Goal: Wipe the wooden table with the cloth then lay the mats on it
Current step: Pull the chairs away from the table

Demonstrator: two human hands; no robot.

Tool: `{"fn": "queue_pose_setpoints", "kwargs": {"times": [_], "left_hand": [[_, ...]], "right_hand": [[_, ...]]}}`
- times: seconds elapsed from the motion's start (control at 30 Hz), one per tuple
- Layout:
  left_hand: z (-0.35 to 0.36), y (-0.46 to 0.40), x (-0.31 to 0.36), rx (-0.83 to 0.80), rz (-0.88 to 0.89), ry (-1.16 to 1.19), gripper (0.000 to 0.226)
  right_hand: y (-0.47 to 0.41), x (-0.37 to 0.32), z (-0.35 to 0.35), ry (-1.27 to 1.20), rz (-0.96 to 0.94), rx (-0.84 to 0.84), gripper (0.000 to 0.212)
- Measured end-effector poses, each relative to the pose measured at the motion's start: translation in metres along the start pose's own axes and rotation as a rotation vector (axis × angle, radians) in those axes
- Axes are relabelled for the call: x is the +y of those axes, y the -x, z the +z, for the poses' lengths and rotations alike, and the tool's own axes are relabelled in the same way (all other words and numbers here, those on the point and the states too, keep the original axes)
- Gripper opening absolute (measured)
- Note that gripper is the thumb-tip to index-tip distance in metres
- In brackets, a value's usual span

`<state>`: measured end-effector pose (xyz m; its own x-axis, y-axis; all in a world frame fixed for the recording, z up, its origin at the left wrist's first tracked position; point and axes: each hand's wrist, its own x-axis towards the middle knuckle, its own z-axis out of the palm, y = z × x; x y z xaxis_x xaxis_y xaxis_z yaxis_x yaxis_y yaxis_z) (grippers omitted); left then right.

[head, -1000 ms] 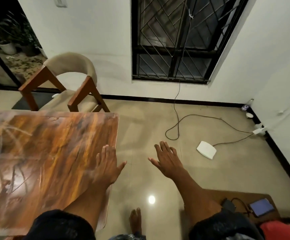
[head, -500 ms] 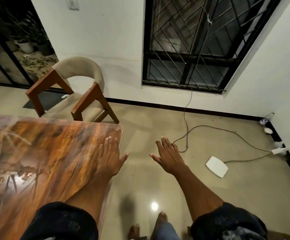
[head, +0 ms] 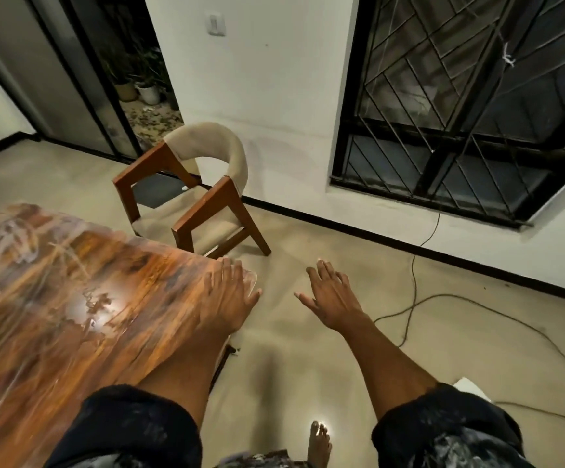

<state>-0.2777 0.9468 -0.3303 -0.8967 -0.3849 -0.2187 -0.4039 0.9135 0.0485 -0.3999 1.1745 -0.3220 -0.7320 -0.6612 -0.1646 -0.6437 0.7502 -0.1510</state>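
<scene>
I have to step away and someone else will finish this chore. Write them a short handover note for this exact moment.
Left hand: open, fingers straight, over the near right corner of the wooden table; contact cannot be told.
Right hand: open, empty, over the floor beside the table.
No cloth or mats in view; none on the visible tabletop.
Done: cannot tell whether it has been wiped.
Left: find the cloth, wipe if needed, lay the mats.
Mind the chair at the far corner and the cable on the floor.
</scene>
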Motion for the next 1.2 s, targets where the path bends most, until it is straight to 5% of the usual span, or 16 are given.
{"fn": "queue_pose_setpoints", "kwargs": {"times": [0.17,0.7,0.9,1.1,1.2], "left_hand": [[-0.016,-0.014,0.040,-0.028,-0.087,0.046,0.088],[-0.003,-0.124,0.063,-0.104,-0.147,0.053,0.093],[-0.014,-0.202,0.077,-0.069,-0.141,0.143,0.092],[-0.030,-0.272,0.082,0.001,-0.137,0.172,0.095],[-0.033,-0.300,0.082,0.003,-0.138,0.181,0.096]], "right_hand": [[-0.029,0.035,-0.008,0.020,-0.049,-0.009,0.073],[-0.120,0.106,0.003,-0.022,-0.064,-0.092,0.074],[-0.189,0.139,-0.024,-0.006,-0.055,-0.075,0.103],[-0.258,0.150,-0.057,-0.009,-0.043,-0.056,0.075],[-0.280,0.159,-0.061,0.004,-0.045,-0.076,0.082]]}}
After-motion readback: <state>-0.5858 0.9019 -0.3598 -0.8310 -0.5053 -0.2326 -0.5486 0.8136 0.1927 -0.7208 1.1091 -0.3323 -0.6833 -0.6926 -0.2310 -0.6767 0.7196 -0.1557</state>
